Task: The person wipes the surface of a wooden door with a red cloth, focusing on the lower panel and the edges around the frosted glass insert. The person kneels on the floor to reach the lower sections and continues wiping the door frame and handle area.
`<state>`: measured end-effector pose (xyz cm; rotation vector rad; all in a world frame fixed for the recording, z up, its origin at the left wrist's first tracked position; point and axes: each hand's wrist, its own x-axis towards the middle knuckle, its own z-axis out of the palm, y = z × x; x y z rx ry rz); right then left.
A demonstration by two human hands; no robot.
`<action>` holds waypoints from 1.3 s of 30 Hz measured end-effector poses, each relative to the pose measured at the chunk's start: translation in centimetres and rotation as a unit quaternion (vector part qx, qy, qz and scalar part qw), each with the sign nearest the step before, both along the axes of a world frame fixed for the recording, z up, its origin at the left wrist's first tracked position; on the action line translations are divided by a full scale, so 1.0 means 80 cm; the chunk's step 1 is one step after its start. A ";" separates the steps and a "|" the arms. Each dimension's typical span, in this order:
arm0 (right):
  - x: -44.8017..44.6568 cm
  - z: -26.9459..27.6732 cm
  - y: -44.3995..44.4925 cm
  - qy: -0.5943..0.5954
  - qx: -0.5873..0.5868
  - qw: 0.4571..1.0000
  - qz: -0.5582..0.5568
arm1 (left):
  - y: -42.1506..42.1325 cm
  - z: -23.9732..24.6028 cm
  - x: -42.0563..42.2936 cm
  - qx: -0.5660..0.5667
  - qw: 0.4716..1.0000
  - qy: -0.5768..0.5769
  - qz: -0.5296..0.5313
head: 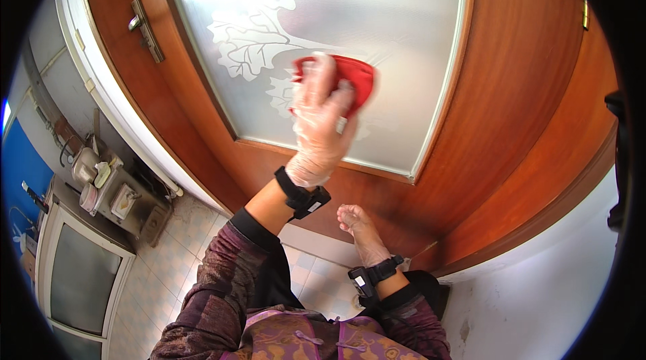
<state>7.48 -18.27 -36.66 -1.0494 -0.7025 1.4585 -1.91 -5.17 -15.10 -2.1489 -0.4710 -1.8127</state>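
Note:
My left hand (321,112), in a clear plastic glove and slightly blurred, presses a folded red cloth (364,82) flat to a frosted glass pane (404,77). Part of the cloth is hidden beneath the fingers. White leaf patterns (247,44) decorate the glass to the left of that hand. The pane sits in a reddish-brown wooden door (499,57). Lower down, my right hand (361,231), also gloved, hangs before the door's bottom panel with its fingers curled in. Nothing shows in it. Both wrists carry black strapped devices.
A metal lever handle (146,29) projects from the door's left side, and a brass hinge (585,13) is at the right. Left of the doorway stand a grimy gas stove (118,198) and a glass-fronted cabinet (83,279). A white wall (525,269) borders the lower right, above tiled floor (151,279).

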 end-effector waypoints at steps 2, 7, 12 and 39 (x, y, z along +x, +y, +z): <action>0.001 -0.006 0.006 0.003 0.013 1.000 0.006 | -0.018 0.001 0.021 0.045 0.993 0.095 0.051; -0.006 -0.014 0.015 -0.009 -0.003 1.000 0.011 | -0.041 0.013 0.049 0.136 0.965 0.219 0.036; -0.013 -0.009 0.011 -0.021 0.005 1.000 0.014 | -0.017 0.037 0.019 0.141 0.963 0.221 0.062; -0.017 0.005 0.010 -0.036 0.016 0.999 0.018 | 0.072 0.066 -0.063 0.004 0.986 -0.116 0.116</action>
